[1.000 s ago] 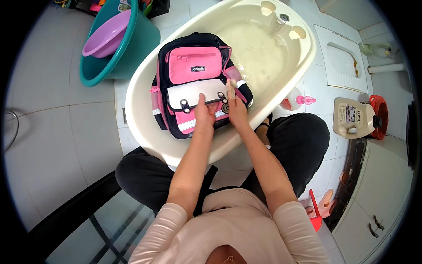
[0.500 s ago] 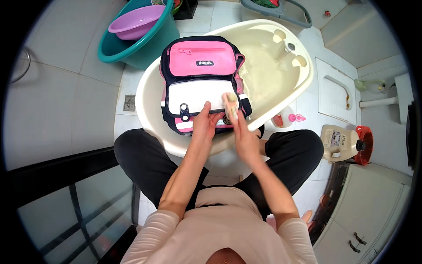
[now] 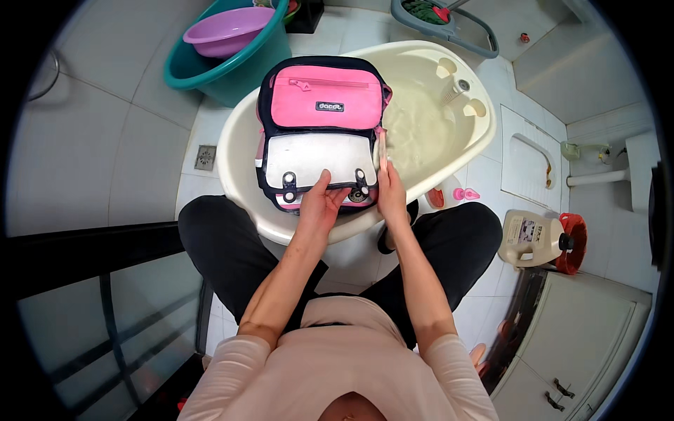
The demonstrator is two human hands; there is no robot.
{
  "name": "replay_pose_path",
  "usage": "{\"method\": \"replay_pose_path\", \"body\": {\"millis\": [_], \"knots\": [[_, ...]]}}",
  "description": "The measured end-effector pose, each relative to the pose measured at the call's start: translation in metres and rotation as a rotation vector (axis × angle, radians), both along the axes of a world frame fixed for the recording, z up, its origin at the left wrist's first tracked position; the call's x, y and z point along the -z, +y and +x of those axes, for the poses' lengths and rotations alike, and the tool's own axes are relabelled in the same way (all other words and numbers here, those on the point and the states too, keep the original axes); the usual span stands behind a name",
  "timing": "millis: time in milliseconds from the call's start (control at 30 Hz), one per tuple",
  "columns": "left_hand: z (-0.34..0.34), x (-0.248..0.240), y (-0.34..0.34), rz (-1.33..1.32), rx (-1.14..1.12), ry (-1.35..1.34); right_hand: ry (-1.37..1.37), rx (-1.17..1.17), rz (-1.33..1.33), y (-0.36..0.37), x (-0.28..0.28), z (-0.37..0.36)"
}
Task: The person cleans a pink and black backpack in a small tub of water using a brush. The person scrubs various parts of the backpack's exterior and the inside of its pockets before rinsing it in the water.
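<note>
Mid-job by the look of it: pink-and-black fabric backpack [image 3: 323,97] over near end of cream oval plastic bathtub [image 3: 234,158].
Left hand [image 3: 320,208] pinches lower edge of its white rectangular flap [image 3: 319,154]; right hand [image 3: 392,195] grips slim pinkish-beige tool [image 3: 382,150] beside flap. How much is finished, can't tell. Bathtub holds cloudy water [image 3: 421,126]; round teal plastic tub [image 3: 184,77] holds purple plastic basin [image 3: 228,31].

From my end, the left hand's [image 3: 323,205] fingertips are out of sight under the backpack's [image 3: 323,130] white flap [image 3: 319,154]. The thin pinkish thing [image 3: 382,150] in the right hand [image 3: 392,194] is edge-on, maybe a brush, honestly hard to say. Teal tub's [image 3: 233,83] chopped off up top.
</note>
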State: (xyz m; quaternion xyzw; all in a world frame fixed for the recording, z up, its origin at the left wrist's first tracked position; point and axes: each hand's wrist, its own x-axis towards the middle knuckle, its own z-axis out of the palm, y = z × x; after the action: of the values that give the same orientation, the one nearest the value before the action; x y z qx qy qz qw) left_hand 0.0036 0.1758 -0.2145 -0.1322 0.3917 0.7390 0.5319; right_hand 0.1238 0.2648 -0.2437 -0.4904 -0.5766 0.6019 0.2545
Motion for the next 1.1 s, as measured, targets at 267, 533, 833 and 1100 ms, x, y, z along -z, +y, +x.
{"method": "replay_pose_path", "body": {"millis": [267,533,833,1100], "knots": [[-0.002,0.018,0.007,0.034,-0.016,-0.045,0.396,0.220,-0.268,0.012,-0.007,-0.026],[0.019,0.028,0.061,0.016,0.005,-0.178,0.090,0.085,-0.104,0.005,0.012,-0.017],[0.015,0.062,0.045,0.115,0.003,-0.337,-0.788,-0.275,0.469,-0.019,-0.006,-0.019],[0.010,0.082,0.030,0.073,-0.032,-0.345,-0.683,-0.367,0.536,-0.080,-0.017,-0.004]]}}
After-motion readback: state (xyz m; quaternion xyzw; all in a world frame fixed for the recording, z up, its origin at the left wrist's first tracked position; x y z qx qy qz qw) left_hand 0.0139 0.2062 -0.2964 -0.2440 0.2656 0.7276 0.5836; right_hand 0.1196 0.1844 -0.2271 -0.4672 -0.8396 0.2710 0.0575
